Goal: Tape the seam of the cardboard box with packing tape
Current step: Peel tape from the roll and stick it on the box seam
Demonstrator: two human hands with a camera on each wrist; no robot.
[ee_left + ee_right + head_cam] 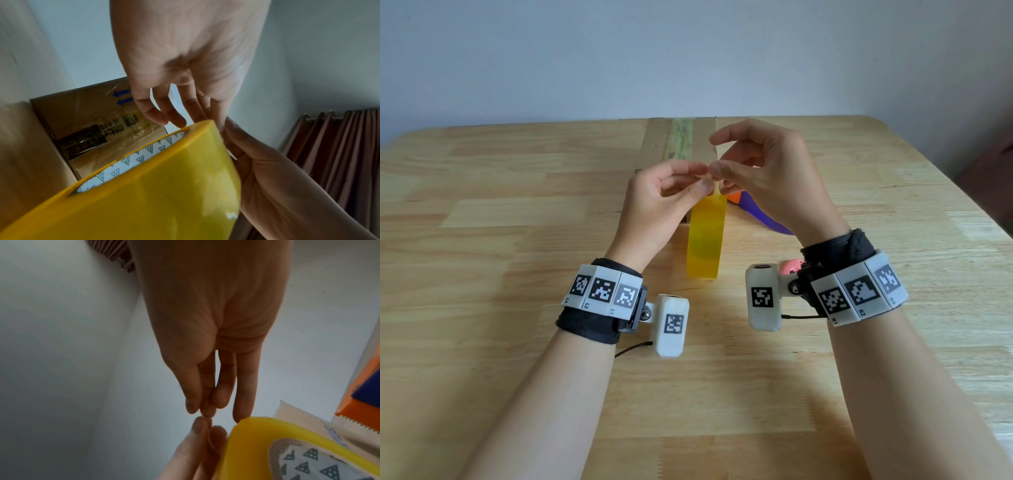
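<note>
A yellow roll of packing tape (704, 238) stood on its edge on the wooden counter (517, 240), just in front of the near end of the cardboard box (654, 144). The box lay lengthwise away from the person, reaching toward the far edge of the counter, with a strip of old, clear tape (682, 137) already running along its top seam.

Both hands met right above the roll. The left hand (661, 202) had its thumb and forefinger drawn together in a pinch on the loose end of the tape at the top of the roll; its other fingers hung loosely curled. The right hand (763, 171) came in from the other side, its thumb and middle fingers closed on the same tape end, tip to tip with the left grip, while its forefinger arched free above. From the left wrist, the roll's white core (131, 160) showed a pattern of small triangles.

Beside the roll, partly hidden behind the right hand, lay an orange and purple tool (756, 209) on the counter; in the right wrist view its toothed edge (353, 423) could be made out
</note>
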